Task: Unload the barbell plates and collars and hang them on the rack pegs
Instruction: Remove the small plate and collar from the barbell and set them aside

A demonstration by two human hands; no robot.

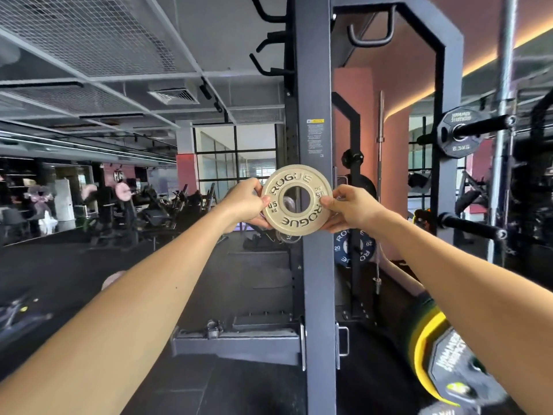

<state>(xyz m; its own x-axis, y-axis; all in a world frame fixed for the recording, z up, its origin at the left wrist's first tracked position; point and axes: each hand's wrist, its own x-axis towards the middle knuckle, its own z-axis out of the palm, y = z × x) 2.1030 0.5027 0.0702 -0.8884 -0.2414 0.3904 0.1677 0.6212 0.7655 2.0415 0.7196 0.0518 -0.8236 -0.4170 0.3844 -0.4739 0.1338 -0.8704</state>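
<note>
I hold a small cream Rogue 0.5 kg plate [296, 200] upright in front of the grey rack upright [314, 85]. My left hand [245, 202] grips its left edge and my right hand [350, 208] grips its right edge. To the right, a black 2.5 kg plate [459, 133] hangs on an upper rack peg [484, 124], and a lower peg [472, 226] sticks out bare. A yellow and black plate [443, 363] sits at the bottom right, partly behind my right forearm.
A blue 20 kg Rogue plate [344, 250] sits low behind the upright. Black hooks [266, 64] jut from the upright's top left. A silver barbell [379, 187] stands vertically behind the rack. Gym machines fill the left background on the dark floor.
</note>
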